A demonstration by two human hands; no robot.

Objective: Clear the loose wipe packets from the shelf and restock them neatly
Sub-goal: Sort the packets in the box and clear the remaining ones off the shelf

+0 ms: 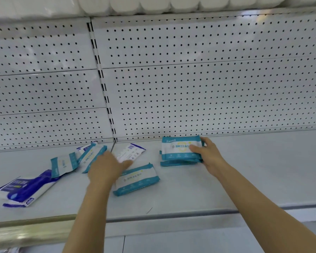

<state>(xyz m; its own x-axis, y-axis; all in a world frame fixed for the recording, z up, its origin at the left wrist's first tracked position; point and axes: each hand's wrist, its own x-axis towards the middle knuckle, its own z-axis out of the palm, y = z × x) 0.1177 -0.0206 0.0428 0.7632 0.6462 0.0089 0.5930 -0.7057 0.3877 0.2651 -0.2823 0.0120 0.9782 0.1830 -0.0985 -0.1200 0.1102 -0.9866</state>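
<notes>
From the head camera, a white metal shelf (pixel 226 179) runs across the view, smooth and matt, with a grey front lip. Behind it stands a white pegboard back panel (pixel 190 88), dotted with rows of small round holes and split by a slotted upright (pixel 104 88).

The right hand (pixel 208 155) grips a short stack of wipe packets (pixel 179 152) near the back of the shelf. Its thumb lies across the printed face of the top packet and its fingers curl round the right end. The packets are flat, soft rectangles of glossy film, white in the middle with teal bands at the edges.

The left hand (pixel 108 166) reaches forward over the shelf with its fingers together and fairly straight. Its fingertips lie at the upper left corner of a single teal packet (pixel 136 179) lying flat and slightly skewed; motion blur hides whether they touch it.

Just behind the left hand, a white packet (pixel 130 152) with blue print lies face down. To its left, two more teal packets (pixel 91 156) and (pixel 63 164) lie tilted and loose, overlapping another white one. Further left lies a larger blue and white pack (pixel 26 189), flat and crinkled.

Above, soft white wrapped rolls (pixel 171 4) line the upper shelf.
</notes>
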